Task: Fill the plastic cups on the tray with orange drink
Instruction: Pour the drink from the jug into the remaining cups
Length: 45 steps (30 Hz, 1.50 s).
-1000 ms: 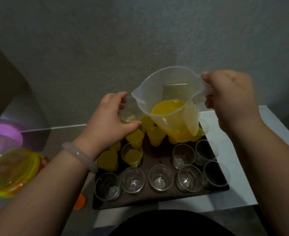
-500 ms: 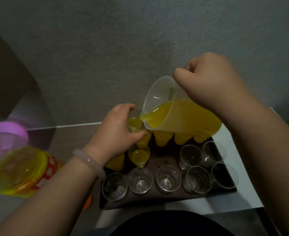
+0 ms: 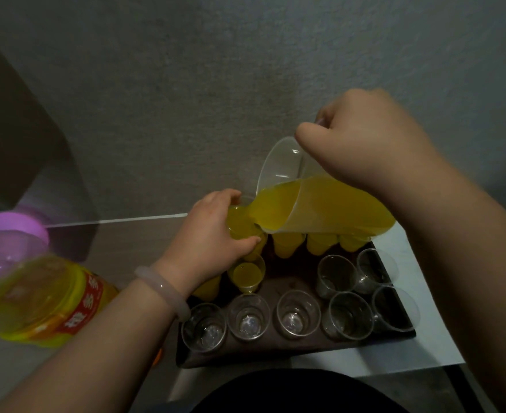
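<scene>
Above the tray (image 3: 293, 354), the jug (image 3: 320, 204) lies near-horizontal, spout at the cup (image 3: 238, 217).

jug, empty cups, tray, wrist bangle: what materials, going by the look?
Jug: clear, faintly cloudy plastic; the orange drink shows through its wall.
Empty cups: thin, glossy clear plastic; their bottoms show through.
Tray: dark matt brown, wood or plastic, cannot tell.
Bangle: pale, smooth, translucent; jade-like stone or resin.
</scene>
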Motion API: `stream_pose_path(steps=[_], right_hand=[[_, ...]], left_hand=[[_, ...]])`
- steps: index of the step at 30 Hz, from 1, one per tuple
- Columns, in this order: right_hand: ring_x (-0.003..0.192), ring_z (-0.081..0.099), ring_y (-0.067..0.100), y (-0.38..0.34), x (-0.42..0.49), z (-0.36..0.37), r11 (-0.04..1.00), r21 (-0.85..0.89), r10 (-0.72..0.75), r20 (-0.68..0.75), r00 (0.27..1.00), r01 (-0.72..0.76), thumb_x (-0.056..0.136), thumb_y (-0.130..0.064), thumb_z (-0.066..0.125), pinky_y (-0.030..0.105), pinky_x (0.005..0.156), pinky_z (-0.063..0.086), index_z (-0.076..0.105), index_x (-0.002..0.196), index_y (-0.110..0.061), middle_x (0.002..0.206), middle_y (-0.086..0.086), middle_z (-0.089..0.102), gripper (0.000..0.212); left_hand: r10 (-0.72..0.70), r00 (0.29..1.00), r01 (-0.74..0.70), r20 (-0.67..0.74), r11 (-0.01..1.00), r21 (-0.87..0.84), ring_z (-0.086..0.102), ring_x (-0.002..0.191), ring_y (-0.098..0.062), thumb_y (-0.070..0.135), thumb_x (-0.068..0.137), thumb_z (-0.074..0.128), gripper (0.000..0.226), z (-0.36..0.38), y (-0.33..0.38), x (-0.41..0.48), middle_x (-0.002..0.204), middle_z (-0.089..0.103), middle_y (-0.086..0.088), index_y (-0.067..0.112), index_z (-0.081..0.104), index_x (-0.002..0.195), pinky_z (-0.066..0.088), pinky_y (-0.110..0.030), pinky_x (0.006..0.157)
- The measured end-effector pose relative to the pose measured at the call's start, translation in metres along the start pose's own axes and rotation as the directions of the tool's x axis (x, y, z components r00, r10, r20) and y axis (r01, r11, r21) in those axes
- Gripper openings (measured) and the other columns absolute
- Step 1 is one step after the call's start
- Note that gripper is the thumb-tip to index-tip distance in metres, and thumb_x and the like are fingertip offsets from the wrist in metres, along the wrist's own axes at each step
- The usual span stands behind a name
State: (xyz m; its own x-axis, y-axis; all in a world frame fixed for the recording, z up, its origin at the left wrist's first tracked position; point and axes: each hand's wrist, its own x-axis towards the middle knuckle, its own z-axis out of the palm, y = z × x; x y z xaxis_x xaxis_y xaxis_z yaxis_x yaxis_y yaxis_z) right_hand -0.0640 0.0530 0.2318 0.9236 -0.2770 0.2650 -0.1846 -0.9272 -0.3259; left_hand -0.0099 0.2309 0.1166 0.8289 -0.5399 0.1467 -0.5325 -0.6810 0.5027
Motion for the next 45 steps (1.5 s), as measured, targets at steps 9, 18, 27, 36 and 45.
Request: stream_pose_path(steps=[9,18,27,36,45], right_hand=[[0.045,0.028,0.018,0.002,-0.006,-0.001,1.000,0.001,-0.028,-0.020,0.999,0.028,0.085,-0.032,0.047,0.026,0.046,0.018,0.040,0.054,-0.009,0.049,0.004,0.032,0.039],[0.047,0.026,0.020,0.025,-0.014,0.001,0.976,0.208,0.085,-0.059,0.995,-0.071,0.083,-0.028,0.051,0.031,0.050,0.021,0.033,0.053,-0.012,0.050,0.004,0.028,0.038],[0.055,0.030,0.024,0.075,-0.022,0.015,0.710,0.677,0.378,-0.136,0.916,-0.193,0.071,-0.033,0.053,0.054,0.051,0.037,0.040,0.057,0.004,0.057,0.011,0.033,0.042],[0.044,0.039,0.014,0.111,-0.034,0.019,0.389,0.898,0.603,-0.080,0.794,-0.205,0.068,-0.029,0.049,0.028,0.046,0.032,0.056,0.040,-0.020,0.043,-0.006,0.042,0.030],[0.049,0.039,0.018,0.140,-0.036,0.022,0.380,0.909,0.622,-0.113,0.775,-0.172,0.067,-0.028,0.048,0.037,0.052,0.032,0.056,0.044,-0.019,0.049,0.000,0.044,0.026]], left_hand=[[0.007,1.000,-0.008,-0.013,1.000,-0.010,0.047,0.120,-0.015,0.037,0.070,0.079,0.075,0.001,0.001,-0.006,0.130,0.052,0.000,0.017,0.046,0.135,0.034,-0.021,0.099],[0.003,0.998,-0.006,-0.070,0.999,-0.040,0.050,0.115,-0.015,0.035,0.068,0.082,0.077,0.004,0.009,-0.007,0.128,0.053,-0.003,0.014,0.048,0.134,0.035,-0.020,0.097],[-0.018,0.993,0.008,-0.114,0.997,-0.080,0.053,0.113,-0.016,0.038,0.067,0.082,0.077,0.013,0.020,0.003,0.124,0.055,-0.002,0.014,0.050,0.133,0.042,-0.026,0.097],[0.087,0.989,-0.078,0.121,0.994,-0.077,0.047,0.117,-0.006,0.038,0.069,0.080,0.087,0.036,0.036,0.014,0.130,0.047,0.005,0.020,0.036,0.142,0.038,-0.018,0.098],[0.172,0.901,-0.200,0.398,0.979,0.031,0.042,0.116,-0.004,0.032,0.072,0.075,0.082,0.052,0.052,0.029,0.129,0.032,0.012,0.026,0.032,0.142,0.034,-0.011,0.092]])
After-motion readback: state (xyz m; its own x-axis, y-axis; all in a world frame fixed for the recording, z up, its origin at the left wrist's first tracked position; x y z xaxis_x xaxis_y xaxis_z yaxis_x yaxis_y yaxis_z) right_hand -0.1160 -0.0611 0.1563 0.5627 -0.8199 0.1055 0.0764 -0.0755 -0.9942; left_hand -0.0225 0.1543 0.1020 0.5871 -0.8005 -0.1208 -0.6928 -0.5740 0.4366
